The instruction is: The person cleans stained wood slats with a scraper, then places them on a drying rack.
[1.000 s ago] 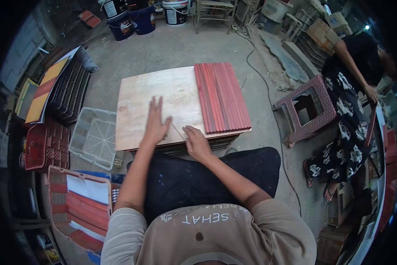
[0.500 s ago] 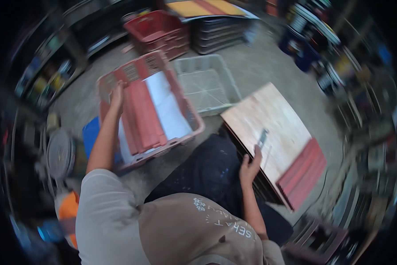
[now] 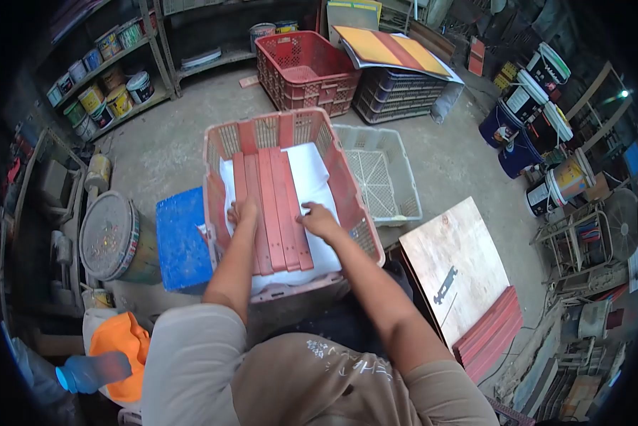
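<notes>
Several long red-painted wooden slats [image 3: 273,192] lie side by side on white paper [image 3: 310,170] inside a pink plastic crate [image 3: 329,153]. My left hand [image 3: 244,214] grips their left edge, fingers curled over the wood. At the opposite edge my right hand [image 3: 319,219] has its thumb and bent fingers against the outermost slat; the fingertips are partly hidden. A flat metal tool with notched ends [image 3: 445,284] lies on a plywood board [image 3: 450,241] to the right. Beside it on the board is a stack of red slats [image 3: 488,332].
A pale plastic crate [image 3: 413,192] adjoins the pink one on the right. A red crate [image 3: 308,85] and a dark stacked crate [image 3: 397,99] stand behind. To the left are a blue box [image 3: 182,238] and a lidded bucket [image 3: 107,234]. Paint pails [image 3: 525,135] line the right side.
My right hand has left the plywood board and moved to the slats in the crate; the metal tool it held now lies on the board. My left hand has moved nearer along the slats.
</notes>
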Available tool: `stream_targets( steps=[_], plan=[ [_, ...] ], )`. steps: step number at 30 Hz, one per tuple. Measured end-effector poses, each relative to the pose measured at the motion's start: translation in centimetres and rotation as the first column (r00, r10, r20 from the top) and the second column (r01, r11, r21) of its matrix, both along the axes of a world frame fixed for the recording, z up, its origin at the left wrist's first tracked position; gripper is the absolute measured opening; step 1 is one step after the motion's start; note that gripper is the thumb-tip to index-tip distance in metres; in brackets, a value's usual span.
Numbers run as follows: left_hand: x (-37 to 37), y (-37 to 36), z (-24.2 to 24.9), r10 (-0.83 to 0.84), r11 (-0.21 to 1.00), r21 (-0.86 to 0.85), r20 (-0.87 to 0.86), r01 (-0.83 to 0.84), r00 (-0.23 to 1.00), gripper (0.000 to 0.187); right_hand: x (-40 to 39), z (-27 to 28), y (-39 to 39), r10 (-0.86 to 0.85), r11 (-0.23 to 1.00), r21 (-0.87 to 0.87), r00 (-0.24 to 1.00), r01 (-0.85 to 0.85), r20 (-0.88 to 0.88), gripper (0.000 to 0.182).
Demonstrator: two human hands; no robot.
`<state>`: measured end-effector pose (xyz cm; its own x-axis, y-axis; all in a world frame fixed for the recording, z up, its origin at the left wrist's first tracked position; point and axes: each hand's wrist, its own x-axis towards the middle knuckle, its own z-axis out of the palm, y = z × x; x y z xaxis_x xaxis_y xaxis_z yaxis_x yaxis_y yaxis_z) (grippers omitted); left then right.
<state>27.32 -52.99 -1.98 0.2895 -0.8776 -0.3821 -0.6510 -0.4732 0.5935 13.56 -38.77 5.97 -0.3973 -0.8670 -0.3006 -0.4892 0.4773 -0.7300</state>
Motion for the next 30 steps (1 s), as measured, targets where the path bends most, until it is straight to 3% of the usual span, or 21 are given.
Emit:
stream_targets(
  steps=[1, 4, 8, 11, 12, 15, 16, 19, 23, 27, 30],
  plan=[
    [0.7, -0.1, -0.9, 0.003, 0.999, 0.033, -0.051, -0.001, 0.999, 0.065, 0.5, -1.2, -1.4, 0.011, 0.994, 0.106, 0.997, -0.004, -0.073, 0.046],
    [1.3, 1.9, 1.1, -0.033, 0.999, 0.018, 0.04, 0.032, 0.999, 0.061, 1.4, -3.6, -3.4, -0.036, 0.936, 0.342, 0.989, 0.084, -0.145, 0.038],
    [0.8, 2.2, 0.9, -0.046, 0.997, -0.047, 0.146, 0.054, 0.988, 0.055, 2.9, -5.2, -4.1, -0.181, 0.922, 0.286, 0.944, 0.261, -0.276, 0.037],
    [0.7, 2.5, 0.6, -0.026, 0.997, -0.061, 0.161, 0.036, 0.987, 0.05, 0.8, -5.8, -4.1, -0.087, 0.949, 0.285, 0.983, 0.13, -0.159, 0.042],
    [0.6, 2.6, 0.8, -0.033, 0.997, -0.059, 0.162, 0.043, 0.986, 0.05, -0.4, -9.8, -4.3, -0.219, 0.953, 0.226, 0.973, 0.2, 0.065, 0.037],
    [0.6, 2.0, 1.4, -0.037, 0.999, -0.028, 0.074, 0.039, 0.997, 0.047, -0.1, -9.3, -4.6, -0.237, 0.945, 0.265, 0.958, 0.189, 0.164, 0.032],
    [0.5, 2.0, 1.4, -0.036, 0.999, -0.006, 0.029, 0.036, 0.999, 0.046, 0.4, -9.0, -4.6, -0.209, 0.962, 0.188, 0.977, 0.197, 0.046, 0.026],
    [0.0, 1.9, 0.6, 0.009, 0.997, -0.074, 0.017, -0.008, 1.0, 0.044, 1.7, -6.7, -4.4, -0.119, 0.986, 0.085, 0.962, 0.143, -0.247, 0.034],
    [0.4, 1.7, 1.5, 0.003, 0.999, -0.034, -0.013, -0.003, 1.0, 0.039, 5.2, -2.8, -3.9, 0.021, 0.999, 0.042, 0.935, -0.007, -0.355, 0.046],
    [0.8, 1.1, 1.8, 0.009, 1.0, -0.004, -0.07, -0.009, 0.998, 0.037, 6.1, -4.0, -3.7, 0.105, 0.992, -0.022, 0.91, -0.124, -0.4, 0.038],
    [1.0, 0.9, 2.2, 0.011, 1.0, 0.02, -0.095, -0.01, 0.995, 0.038, 5.3, -4.9, -3.3, 0.058, 0.984, -0.131, 0.903, -0.125, -0.425, 0.033]
  ],
)
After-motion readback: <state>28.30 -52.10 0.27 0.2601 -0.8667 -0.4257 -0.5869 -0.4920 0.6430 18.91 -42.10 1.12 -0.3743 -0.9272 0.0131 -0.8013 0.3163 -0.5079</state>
